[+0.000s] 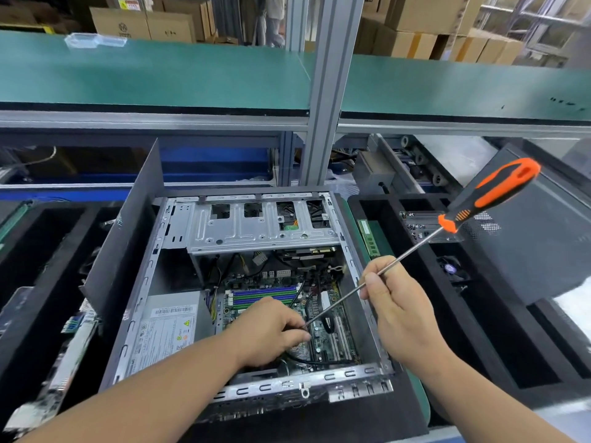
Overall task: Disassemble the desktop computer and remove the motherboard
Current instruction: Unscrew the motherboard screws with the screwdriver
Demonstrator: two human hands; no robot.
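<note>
An open desktop case (348,375) lies on its side in front of me. Its green motherboard (332,340) shows at the bottom, with blue and green memory slots (265,294) and black cables over it. My right hand (399,308) grips the metal shaft of a long screwdriver whose orange and black handle (499,190) points up to the right. The tip reaches down to my left hand (271,330), which pinches something small at the tip above the board. What it pinches is hidden by the fingers.
A silver drive cage (256,225) spans the far part of the case, and the power supply (166,330) sits at the left. The grey side panel (128,251) leans at the left. Black foam trays flank the case, the right one holding a memory stick (367,238), a card (425,225) and a fan (451,270).
</note>
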